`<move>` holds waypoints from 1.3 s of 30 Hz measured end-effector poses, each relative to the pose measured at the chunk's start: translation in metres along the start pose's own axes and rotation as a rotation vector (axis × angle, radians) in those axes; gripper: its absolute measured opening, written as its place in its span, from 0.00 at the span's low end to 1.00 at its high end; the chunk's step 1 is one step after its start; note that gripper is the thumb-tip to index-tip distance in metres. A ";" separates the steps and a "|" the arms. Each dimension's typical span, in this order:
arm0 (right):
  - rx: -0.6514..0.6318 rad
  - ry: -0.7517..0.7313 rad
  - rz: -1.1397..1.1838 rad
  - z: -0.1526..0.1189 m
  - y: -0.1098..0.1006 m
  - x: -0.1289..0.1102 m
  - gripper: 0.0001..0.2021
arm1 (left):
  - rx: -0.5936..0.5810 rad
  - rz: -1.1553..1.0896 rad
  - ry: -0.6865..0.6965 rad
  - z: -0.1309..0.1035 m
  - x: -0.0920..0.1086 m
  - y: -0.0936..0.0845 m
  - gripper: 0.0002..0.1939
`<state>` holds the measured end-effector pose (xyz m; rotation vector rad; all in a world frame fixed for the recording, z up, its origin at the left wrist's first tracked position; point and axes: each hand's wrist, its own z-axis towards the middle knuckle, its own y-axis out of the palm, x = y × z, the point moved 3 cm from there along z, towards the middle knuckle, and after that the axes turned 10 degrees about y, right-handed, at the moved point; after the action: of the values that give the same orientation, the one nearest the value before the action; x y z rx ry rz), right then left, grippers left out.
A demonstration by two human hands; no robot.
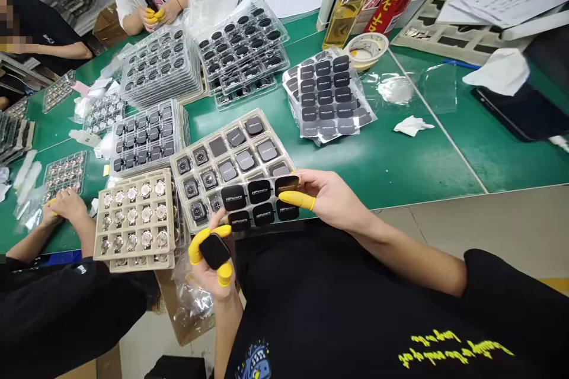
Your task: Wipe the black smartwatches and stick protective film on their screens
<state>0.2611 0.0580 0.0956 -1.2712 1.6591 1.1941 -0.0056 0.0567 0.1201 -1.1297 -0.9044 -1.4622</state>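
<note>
My left hand [213, 269], with yellow finger cots on its fingertips, grips a dark square smartwatch body [214, 251] between thumb and fingers. My right hand [333, 198], also wearing a yellow cot, pinches the right end of a clear sheet of black labels [259, 191] printed in white. That sheet hangs over the near edge of a beige compartment tray [186, 160]. In the tray, watch bodies lie at the left, and black or grey screen-covered pieces [245, 160] fill cells to the right.
Stacked clear trays [157, 62] of dark parts stand behind, beside more trays [242, 41]. Label sheets [326, 89] lie on the green table [377, 166]. A tape roll [367, 47] and an oil-coloured bottle [351, 3] stand farther back. At left, a co-worker's hands [69, 207] are near a beige watch tray [133, 213].
</note>
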 end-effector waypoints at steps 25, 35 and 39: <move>-0.244 0.049 -0.345 0.002 0.007 -0.002 0.31 | 0.175 -0.180 -0.057 -0.016 -0.022 -0.014 0.41; -0.261 0.017 -0.345 0.004 0.011 -0.005 0.34 | 0.155 -0.140 -0.034 -0.021 -0.034 -0.013 0.44; -0.176 -0.155 -0.481 0.006 0.001 -0.013 0.20 | 0.131 -0.084 0.030 -0.019 -0.028 -0.014 0.37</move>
<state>0.2635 0.0676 0.1056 -1.5334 1.0708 1.1186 -0.0222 0.0486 0.0887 -0.9814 -1.0225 -1.4612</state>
